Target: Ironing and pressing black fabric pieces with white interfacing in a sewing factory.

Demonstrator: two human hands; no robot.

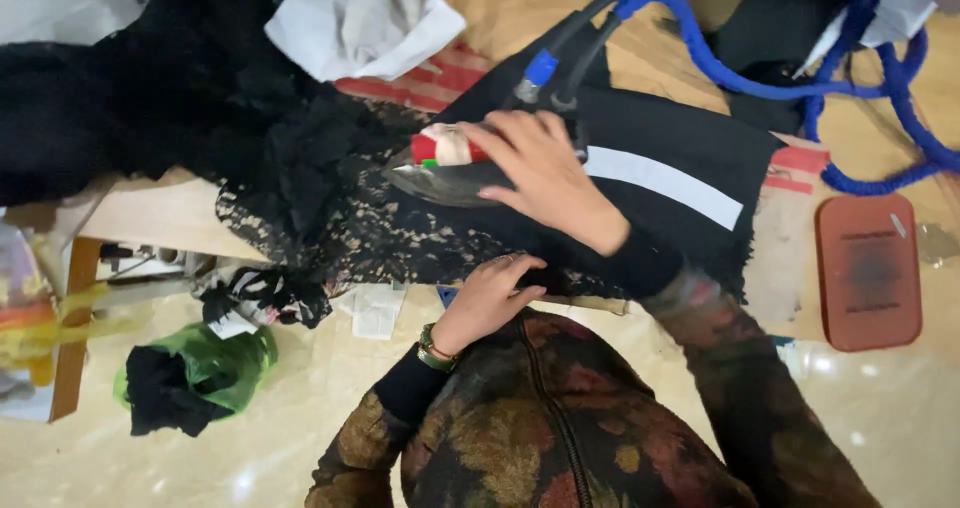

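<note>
At the middle of the cardboard-covered table [520,8], a silver steam iron with a red handle [440,168] rests on black lace fabric [330,208], the right hand [545,168] closed over its handle. The left hand [487,298], fingers loosely curled and holding nothing, presses the lace at the near edge. A blue braided hose [760,88] loops toward the far right corner.

The iron [455,168] sits at the upper middle of the frame, flat on its soleplate, its pointed tip aimed toward the left. Its body is dark with a shiny metal base, and a red, white and green part shows near the tip. Dark cords with a blue collar run from its back end up toward the top of the frame. The right hand [545,173] lies over its handle, fingers wrapped around it. Under it lies the black lace fabric [330,208], sheer and patterned, spread across the surface from centre left to centre, its scalloped edge ragged along the bottom. The left hand [488,298] presses on the lace's lower edge, just below the iron.
</note>
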